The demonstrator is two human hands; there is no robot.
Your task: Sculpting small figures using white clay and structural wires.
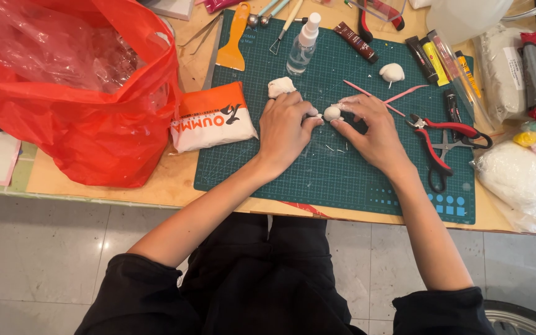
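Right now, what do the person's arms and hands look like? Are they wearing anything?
Both arms are bare from the elbows down. Black sleeves are pushed up and bunched near the elbows. The left hand and right hand have no gloves, rings or watch that I can see. White clay dust smudges the right hand's fingers.

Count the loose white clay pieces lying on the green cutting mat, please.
3: a small ball between the left hand and right hand, a lump above the left hand, and a shaped piece near the paint tubes. The hands may hide more.
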